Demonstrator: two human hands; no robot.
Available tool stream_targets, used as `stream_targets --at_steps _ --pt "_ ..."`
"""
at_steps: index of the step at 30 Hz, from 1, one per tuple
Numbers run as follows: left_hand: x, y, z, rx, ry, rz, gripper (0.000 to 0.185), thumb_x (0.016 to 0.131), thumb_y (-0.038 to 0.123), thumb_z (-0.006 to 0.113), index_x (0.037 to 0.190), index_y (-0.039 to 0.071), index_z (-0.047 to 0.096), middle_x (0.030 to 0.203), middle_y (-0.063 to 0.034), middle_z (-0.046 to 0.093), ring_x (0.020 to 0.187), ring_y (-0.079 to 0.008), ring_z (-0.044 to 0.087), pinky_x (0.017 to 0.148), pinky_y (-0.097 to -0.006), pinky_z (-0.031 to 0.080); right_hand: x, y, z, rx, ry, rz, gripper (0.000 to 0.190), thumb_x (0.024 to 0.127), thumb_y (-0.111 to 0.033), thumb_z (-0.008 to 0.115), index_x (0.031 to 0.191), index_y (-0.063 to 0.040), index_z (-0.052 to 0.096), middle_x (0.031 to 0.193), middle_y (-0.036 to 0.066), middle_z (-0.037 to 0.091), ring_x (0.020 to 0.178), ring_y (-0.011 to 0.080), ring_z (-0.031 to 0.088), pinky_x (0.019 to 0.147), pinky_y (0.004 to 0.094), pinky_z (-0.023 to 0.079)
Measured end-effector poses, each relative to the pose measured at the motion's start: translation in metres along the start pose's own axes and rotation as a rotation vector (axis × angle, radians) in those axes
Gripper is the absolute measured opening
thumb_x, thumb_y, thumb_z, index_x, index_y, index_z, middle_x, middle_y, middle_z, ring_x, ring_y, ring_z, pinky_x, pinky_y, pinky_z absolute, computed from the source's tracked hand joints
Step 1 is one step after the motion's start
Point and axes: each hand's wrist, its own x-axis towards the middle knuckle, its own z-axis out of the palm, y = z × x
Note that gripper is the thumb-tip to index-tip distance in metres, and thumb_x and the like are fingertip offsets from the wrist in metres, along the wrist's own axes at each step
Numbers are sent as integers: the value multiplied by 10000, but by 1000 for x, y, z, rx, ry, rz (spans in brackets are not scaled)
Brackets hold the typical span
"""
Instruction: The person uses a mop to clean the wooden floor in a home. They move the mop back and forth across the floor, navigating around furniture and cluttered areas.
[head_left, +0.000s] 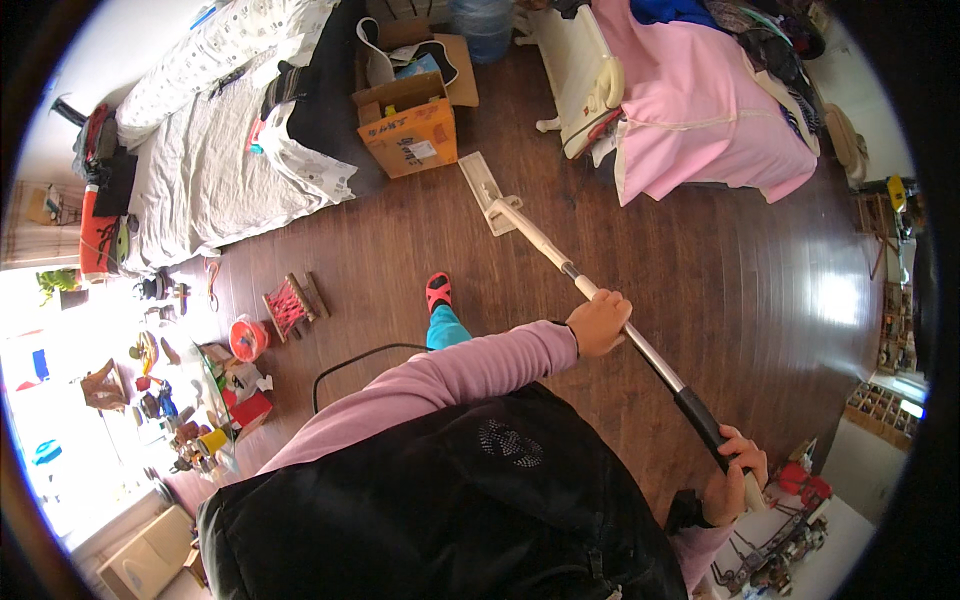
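Note:
A flat mop with a long pole (656, 356) runs diagonally across the picture. Its pale rectangular head (480, 184) lies on the dark wooden floor, just below a cardboard box. My left hand (600, 322) is closed around the middle of the pole, near the joint between the white and metal parts. Around the black grip at the upper end is my right hand (735, 474), with the pale end cap showing beside it. Between the mop and the bed, one foot in a pink sandal (439, 291) stands on the floor.
An open cardboard box (412, 142) stands beside the bed (195, 180). Right of it are a blue water bottle (481, 28) and furniture under a pink cloth (697, 112). At left are a small stool (289, 307), a red bucket (248, 338) and a glass table (214, 390) bearing clutter.

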Motion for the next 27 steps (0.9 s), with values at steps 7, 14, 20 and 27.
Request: stream_targets --at_steps 7,14,20,27 --pt "-8 11 7 29 -57 -12 293 750 180 697 912 21 511 940 -152 534 931 -335 522 806 -430 455 -9 3 -10 52 96 23 259 875 -257 590 812 -42 462 835 140 579 930 320 593 930 501 437" --pt "-16 -1 7 55 -121 -30 268 725 195 706 857 45 526 904 -135 553 890 -330 533 772 -428 456 -15 21 -10 141 147 105 232 897 -245 574 839 -42 478 874 141 593 989 325 589 954 501 411" --pt "-36 -24 6 123 -192 -122 238 727 217 695 844 52 571 890 -132 581 903 -331 557 765 -438 481 -23 51 9 230 208 190 200 910 -225 546 845 -45 486 903 139 605 1015 334 589 952 485 410" --pt "-47 -39 -3 174 -197 -168 211 737 213 679 835 51 585 903 -136 593 908 -343 563 758 -447 496 -24 67 23 272 206 182 180 902 -208 542 851 -45 485 893 147 608 1011 345 587 945 483 411"
